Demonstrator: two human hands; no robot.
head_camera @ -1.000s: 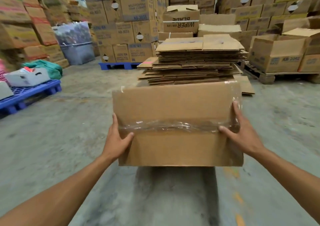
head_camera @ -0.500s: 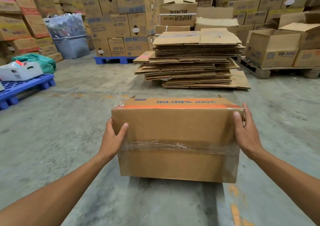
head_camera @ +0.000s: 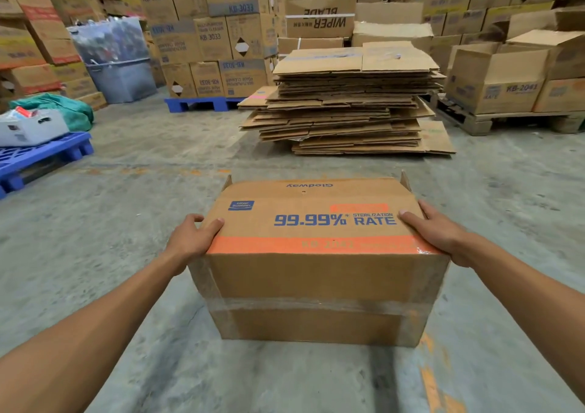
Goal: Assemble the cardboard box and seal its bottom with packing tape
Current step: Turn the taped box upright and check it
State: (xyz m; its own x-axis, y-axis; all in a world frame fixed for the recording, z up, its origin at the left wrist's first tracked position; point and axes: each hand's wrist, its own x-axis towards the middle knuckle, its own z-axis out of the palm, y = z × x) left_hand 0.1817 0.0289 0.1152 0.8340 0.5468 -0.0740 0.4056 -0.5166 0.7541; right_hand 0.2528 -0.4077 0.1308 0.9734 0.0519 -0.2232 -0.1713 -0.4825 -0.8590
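Head view: beyond the box (head_camera: 316, 254), a stack of flat cartons (head_camera: 348, 102) on the floor (head_camera: 158, 159), blue pallet (head_camera: 38, 156) far left, wooden pallet (head_camera: 506, 121) right — nothing blocking. Left hand (head_camera: 190, 238) and right hand (head_camera: 440, 232) gripping the box's ends, thumbs on top. Since before: box tipped away, printed side now up, taped (head_camera: 316, 305) bottom facing the camera.

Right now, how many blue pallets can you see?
2: one blue pallet at far left under a grey crate, another beneath the stacked boxes behind. Others may be hidden.
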